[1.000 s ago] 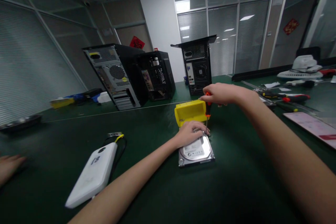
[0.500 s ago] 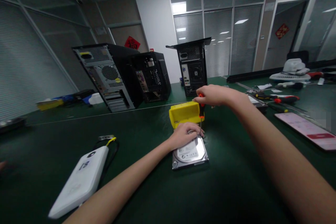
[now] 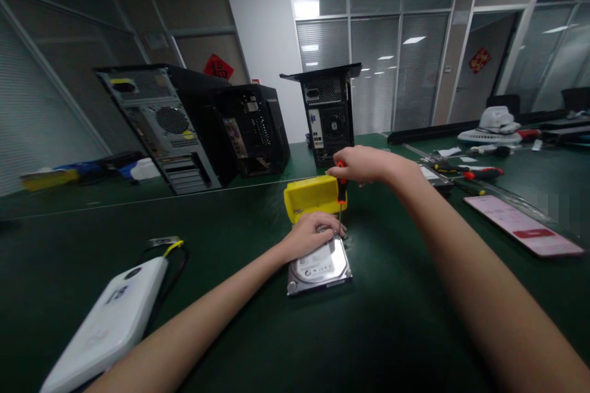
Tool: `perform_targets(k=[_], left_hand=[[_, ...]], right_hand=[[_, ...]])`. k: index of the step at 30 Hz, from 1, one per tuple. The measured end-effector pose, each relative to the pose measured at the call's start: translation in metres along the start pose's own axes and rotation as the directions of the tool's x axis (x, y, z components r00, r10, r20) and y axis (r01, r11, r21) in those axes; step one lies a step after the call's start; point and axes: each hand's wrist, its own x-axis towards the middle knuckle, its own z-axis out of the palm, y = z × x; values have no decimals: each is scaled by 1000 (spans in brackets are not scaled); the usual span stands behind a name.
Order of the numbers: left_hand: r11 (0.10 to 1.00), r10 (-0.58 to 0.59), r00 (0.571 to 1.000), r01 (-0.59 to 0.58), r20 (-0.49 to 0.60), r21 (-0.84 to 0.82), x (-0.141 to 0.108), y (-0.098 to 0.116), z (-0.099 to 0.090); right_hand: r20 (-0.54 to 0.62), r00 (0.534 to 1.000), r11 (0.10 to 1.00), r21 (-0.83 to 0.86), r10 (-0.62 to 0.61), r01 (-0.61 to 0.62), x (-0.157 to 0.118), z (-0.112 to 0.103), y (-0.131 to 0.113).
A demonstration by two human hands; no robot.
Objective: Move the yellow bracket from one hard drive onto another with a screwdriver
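Note:
A silver hard drive with a white label lies on the dark green table. My left hand is closed over its far part, fingers bent against the drive. My right hand grips the handle of a red and black screwdriver from above. The screwdriver stands upright, its tip down at the drive's far right corner beside my left fingertips; the exact contact point is too small to tell. Just behind the drive sits a yellow open bin.
Computer cases stand at the back: a large one, an open black one and another. A white power bank lies left. At right are a phone, pliers and a white device.
The whole view has shifted, so things appear further left. Both hands keep their places on the drive and the screwdriver.

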Motion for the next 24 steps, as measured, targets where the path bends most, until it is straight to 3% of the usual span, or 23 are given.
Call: perform_targets(k=[24], left_hand=[[1000,-4,1000,4,-8,-1,-3,-2,6]], right_hand=[[21,1000,1000,-19,15,-15,-5,0,-4]])
